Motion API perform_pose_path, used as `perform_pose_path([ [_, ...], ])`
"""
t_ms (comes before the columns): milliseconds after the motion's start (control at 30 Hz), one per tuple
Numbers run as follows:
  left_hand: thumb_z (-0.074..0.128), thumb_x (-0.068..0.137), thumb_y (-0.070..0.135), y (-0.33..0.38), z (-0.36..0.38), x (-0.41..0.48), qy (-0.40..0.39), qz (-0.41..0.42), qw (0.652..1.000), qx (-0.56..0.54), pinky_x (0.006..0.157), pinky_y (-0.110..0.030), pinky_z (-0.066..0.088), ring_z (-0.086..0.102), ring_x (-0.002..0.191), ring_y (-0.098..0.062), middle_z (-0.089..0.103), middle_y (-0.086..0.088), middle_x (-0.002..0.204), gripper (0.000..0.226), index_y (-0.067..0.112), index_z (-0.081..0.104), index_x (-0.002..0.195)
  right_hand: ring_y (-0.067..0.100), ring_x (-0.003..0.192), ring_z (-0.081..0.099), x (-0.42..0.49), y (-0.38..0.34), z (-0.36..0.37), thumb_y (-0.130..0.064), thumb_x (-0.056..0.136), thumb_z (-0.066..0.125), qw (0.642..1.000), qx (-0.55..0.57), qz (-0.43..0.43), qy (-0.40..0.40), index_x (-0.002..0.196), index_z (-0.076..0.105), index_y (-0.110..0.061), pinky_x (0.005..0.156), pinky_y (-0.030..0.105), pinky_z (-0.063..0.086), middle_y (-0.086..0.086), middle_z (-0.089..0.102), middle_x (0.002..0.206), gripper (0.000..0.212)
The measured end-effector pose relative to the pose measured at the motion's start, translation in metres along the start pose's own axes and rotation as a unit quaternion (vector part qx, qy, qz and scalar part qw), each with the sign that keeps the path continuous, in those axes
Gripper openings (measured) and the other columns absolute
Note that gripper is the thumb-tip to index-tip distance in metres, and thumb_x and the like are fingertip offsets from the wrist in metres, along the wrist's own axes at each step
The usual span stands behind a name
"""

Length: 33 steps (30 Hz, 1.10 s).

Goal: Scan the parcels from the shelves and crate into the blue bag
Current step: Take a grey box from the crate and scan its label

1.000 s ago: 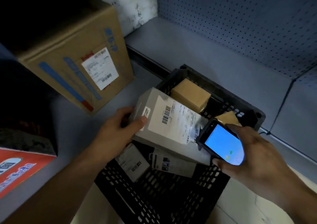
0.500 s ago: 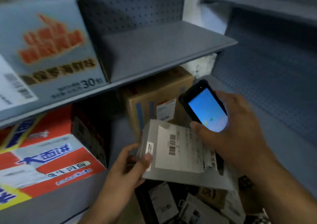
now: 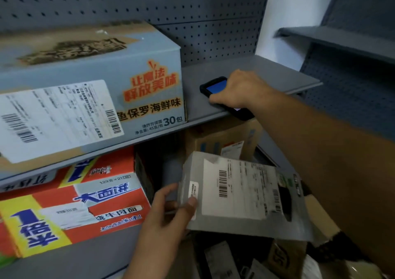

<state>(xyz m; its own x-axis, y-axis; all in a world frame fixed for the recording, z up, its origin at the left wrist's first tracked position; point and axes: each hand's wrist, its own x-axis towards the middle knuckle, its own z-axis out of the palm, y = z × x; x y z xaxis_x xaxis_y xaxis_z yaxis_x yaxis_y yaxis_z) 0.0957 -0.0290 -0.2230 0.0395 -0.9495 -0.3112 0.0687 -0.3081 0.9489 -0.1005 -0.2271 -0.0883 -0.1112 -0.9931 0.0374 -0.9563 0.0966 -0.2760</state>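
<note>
Parcel [image 3: 235,193], left edge in left grip [image 3: 164,216]

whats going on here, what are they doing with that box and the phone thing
A person is partway through scanning parcels. The left hand holds a grey parcel with a barcode label, above more parcels lower down. The right hand grips a handheld scanner that lies on the middle shelf, beside a large blue carton. No blue bag is in view.
</note>
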Motion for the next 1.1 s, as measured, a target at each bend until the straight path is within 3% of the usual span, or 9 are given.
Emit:
perform_pose_path([
  [133, 0.068, 0.062, 0.049, -0.002, -0.006, -0.003, 0.009, -0.008, 1.000, -0.015, 0.068, -0.032, 0.061, 0.066, 0.097, -0.017, 0.064, 0.001, 0.111, 0.062, 0.035, 0.061, 0.123, 0.034, 0.094, 0.059, 0.009, -0.002, 0.007, -0.074, 0.065, 0.063, 0.999, -0.028, 0.010, 0.015, 0.077, 0.056, -0.015, 0.083, 0.041, 0.052, 0.012, 0.066, 0.101, 0.061],
  [267, 0.067, 0.066, 0.052, -0.001, -0.006, -0.001, -0.006, 0.003, 1.000, -0.025, 0.073, -0.035, 0.062, 0.067, 0.103, -0.020, 0.067, -0.001, 0.112, 0.060, 0.034, 0.063, 0.123, 0.038, 0.129, 0.040, -0.020, 0.010, -0.003, -0.082, 0.074, 0.053, 0.998, -0.034, 0.020, 0.041, 0.129, 0.053, -0.014, 0.103, 0.051, 0.040, 0.016, 0.047, 0.140, 0.087],
  [367, 0.067, 0.068, 0.052, -0.001, -0.001, 0.007, -0.025, -0.006, 0.999, -0.030, 0.077, -0.039, 0.062, 0.069, 0.104, -0.023, 0.069, -0.003, 0.113, 0.057, 0.032, 0.064, 0.122, 0.030, 0.140, 0.030, -0.084, 0.047, -0.007, -0.078, 0.082, 0.048, 0.991, 0.075, 0.004, 0.115, 0.149, 0.035, -0.023, 0.107, 0.052, 0.034, 0.006, 0.034, 0.152, 0.087],
  [567, 0.072, 0.067, 0.051, -0.008, 0.028, -0.002, -0.072, -0.076, 0.992, -0.065, 0.076, -0.036, 0.061, 0.067, 0.111, -0.026, 0.069, -0.004, 0.124, 0.049, 0.037, 0.068, 0.113, 0.010, 0.133, 0.042, -0.228, 0.150, 0.027, -0.080, 0.072, 0.048, 0.957, 0.241, 0.119, 0.111, 0.150, 0.031, -0.038, 0.108, 0.040, 0.040, -0.013, 0.040, 0.148, 0.090],
  [667, 0.079, 0.049, 0.068, -0.015, 0.043, -0.002, -0.072, -0.088, 0.993, -0.029, 0.063, -0.024, 0.060, 0.066, 0.100, -0.026, 0.063, -0.016, 0.136, 0.085, 0.020, 0.062, 0.117, -0.010, 0.114, 0.055, -0.280, 0.168, 0.036, -0.066, 0.075, 0.057, 0.913, 0.355, 0.159, 0.125, 0.139, 0.047, -0.038, 0.097, 0.030, 0.050, -0.028, 0.059, 0.124, 0.072],
  [833, 0.062, 0.074, 0.048, 0.015, 0.071, -0.026, -0.131, -0.141, 0.978, -0.080, 0.091, -0.049, 0.051, 0.064, 0.116, -0.028, 0.073, 0.002, 0.119, 0.037, 0.039, 0.067, 0.110, -0.005, 0.109, 0.062, -0.327, 0.163, 0.001, -0.046, 0.083, 0.062, 0.867, 0.427, 0.182, 0.183, 0.124, 0.058, -0.036, 0.087, 0.023, 0.050, -0.025, 0.067, 0.118, 0.043],
  [900, 0.060, 0.081, 0.046, 0.046, 0.084, -0.032, -0.139, -0.129, 0.980, -0.059, 0.089, -0.051, 0.055, 0.066, 0.111, -0.028, 0.075, 0.004, 0.115, 0.025, 0.042, 0.068, 0.105, -0.001, 0.110, 0.063, -0.335, 0.158, -0.033, -0.043, 0.087, 0.064, 0.853, 0.441, 0.195, 0.198, 0.125, 0.058, -0.035, 0.084, 0.023, 0.053, -0.022, 0.067, 0.119, 0.040],
  [1000, 0.050, 0.103, 0.019, 0.105, 0.094, -0.048, -0.105, -0.115, 0.987, -0.026, 0.063, -0.038, 0.063, 0.068, 0.091, -0.033, 0.068, -0.013, 0.128, 0.017, 0.024, 0.066, 0.104, 0.002, 0.113, 0.063, -0.346, 0.144, -0.099, -0.044, 0.089, 0.062, 0.839, 0.455, 0.208, 0.214, 0.129, 0.057, -0.035, 0.088, 0.030, 0.052, -0.020, 0.067, 0.122, 0.041],
  [1100, 0.050, 0.106, 0.021, 0.180, 0.102, -0.075, -0.094, -0.093, 0.991, -0.002, 0.077, -0.057, 0.060, 0.073, 0.097, -0.030, 0.076, 0.002, 0.106, 0.030, 0.041, 0.070, 0.095, 0.003, 0.116, 0.061, -0.354, 0.121, -0.170, -0.045, 0.088, 0.062, 0.830, 0.461, 0.213, 0.230, 0.130, 0.058, -0.038, 0.094, 0.033, 0.048, -0.014, 0.064, 0.127, 0.043],
])
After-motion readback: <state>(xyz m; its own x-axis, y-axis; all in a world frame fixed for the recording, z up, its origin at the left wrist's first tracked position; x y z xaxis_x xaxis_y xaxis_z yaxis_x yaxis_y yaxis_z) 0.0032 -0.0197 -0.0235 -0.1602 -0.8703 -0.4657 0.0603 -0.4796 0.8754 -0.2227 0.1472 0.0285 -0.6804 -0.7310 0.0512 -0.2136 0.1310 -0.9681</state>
